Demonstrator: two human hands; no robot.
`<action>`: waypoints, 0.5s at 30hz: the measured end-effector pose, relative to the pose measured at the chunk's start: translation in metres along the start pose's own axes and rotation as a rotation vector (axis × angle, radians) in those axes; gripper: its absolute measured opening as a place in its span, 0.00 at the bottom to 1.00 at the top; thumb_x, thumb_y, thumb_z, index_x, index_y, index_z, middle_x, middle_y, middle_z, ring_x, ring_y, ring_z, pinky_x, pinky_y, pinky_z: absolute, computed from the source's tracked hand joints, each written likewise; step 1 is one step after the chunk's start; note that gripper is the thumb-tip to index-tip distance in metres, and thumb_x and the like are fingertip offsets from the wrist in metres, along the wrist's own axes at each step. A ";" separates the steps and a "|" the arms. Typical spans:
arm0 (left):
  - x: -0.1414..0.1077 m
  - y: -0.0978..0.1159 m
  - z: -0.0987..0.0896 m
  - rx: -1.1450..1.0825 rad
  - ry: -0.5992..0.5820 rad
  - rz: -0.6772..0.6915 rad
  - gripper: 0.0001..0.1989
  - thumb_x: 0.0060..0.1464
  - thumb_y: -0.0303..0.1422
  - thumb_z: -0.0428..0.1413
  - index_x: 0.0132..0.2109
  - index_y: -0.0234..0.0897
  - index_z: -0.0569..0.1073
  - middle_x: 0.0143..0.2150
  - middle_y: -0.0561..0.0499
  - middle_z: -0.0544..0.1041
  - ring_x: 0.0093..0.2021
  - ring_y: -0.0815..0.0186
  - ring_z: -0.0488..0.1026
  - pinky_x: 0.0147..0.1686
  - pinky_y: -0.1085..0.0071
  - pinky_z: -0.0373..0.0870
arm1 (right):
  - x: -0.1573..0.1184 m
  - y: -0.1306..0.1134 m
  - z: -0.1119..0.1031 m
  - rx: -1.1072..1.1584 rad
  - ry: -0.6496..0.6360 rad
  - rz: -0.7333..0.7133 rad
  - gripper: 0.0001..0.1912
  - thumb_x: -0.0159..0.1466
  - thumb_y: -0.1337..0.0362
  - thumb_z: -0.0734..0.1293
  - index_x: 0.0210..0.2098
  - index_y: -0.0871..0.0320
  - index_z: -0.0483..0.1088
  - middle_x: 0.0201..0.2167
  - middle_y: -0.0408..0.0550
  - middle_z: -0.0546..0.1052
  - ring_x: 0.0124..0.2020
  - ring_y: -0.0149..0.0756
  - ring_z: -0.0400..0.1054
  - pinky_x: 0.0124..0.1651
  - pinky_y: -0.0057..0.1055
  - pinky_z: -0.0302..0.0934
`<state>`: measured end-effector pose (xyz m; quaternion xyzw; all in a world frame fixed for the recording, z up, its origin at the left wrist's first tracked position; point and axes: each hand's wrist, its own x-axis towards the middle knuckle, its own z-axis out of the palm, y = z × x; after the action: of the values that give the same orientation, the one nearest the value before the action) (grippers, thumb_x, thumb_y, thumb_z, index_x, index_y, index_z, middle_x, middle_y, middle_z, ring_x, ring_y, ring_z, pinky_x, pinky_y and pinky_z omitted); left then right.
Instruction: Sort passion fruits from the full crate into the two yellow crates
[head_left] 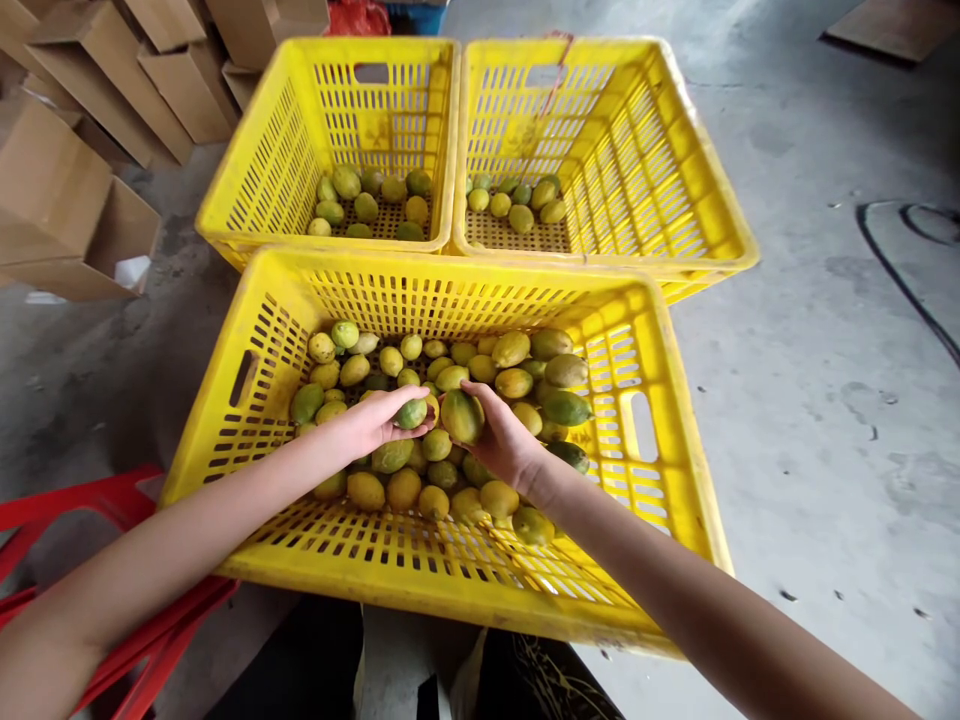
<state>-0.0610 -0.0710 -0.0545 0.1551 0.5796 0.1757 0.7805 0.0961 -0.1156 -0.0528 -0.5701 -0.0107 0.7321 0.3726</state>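
Note:
My left hand (379,422) holds a small green lemon (411,414) between thumb and fingers, palm turned up. Just right of it, my right hand (504,435) is closed around a larger green-yellow lemon (463,417), thumb on top. The two hands almost meet over the middle of the front yellow crate (450,598). Under and around them lie many loose lemons, from yellow to dark green; a yellow one (403,490) sits near the front. Larger oblong ones, such as a green one (566,407), lie to the right. My forearms cover part of the crate's front.
Behind stand two more yellow crates, a left one (259,150) and a right one (697,150), each with several lemons on its floor. Open cardboard boxes (56,200) fill the upper left. A red stool (112,500) is at left; a black cable (892,270) lies right.

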 end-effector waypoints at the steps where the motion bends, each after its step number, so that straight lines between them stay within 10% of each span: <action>1: 0.000 0.000 0.000 -0.014 0.011 0.003 0.06 0.64 0.26 0.58 0.37 0.28 0.77 0.33 0.44 0.79 0.33 0.67 0.78 0.38 0.71 0.80 | 0.000 0.001 -0.001 -0.013 -0.011 -0.012 0.09 0.67 0.57 0.66 0.37 0.56 0.72 0.33 0.45 0.79 0.35 0.33 0.73 0.33 0.24 0.66; 15: -0.002 0.006 0.001 -0.030 0.082 -0.103 0.16 0.72 0.33 0.43 0.36 0.32 0.68 0.26 0.45 0.74 0.20 0.70 0.69 0.15 0.82 0.61 | 0.001 -0.002 -0.002 -0.138 -0.053 -0.040 0.17 0.70 0.50 0.60 0.36 0.57 0.67 0.28 0.44 0.73 0.19 0.25 0.55 0.20 0.21 0.52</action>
<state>-0.0613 -0.0667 -0.0496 0.1059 0.6156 0.1500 0.7664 0.0992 -0.1144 -0.0537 -0.5747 -0.0822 0.7369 0.3464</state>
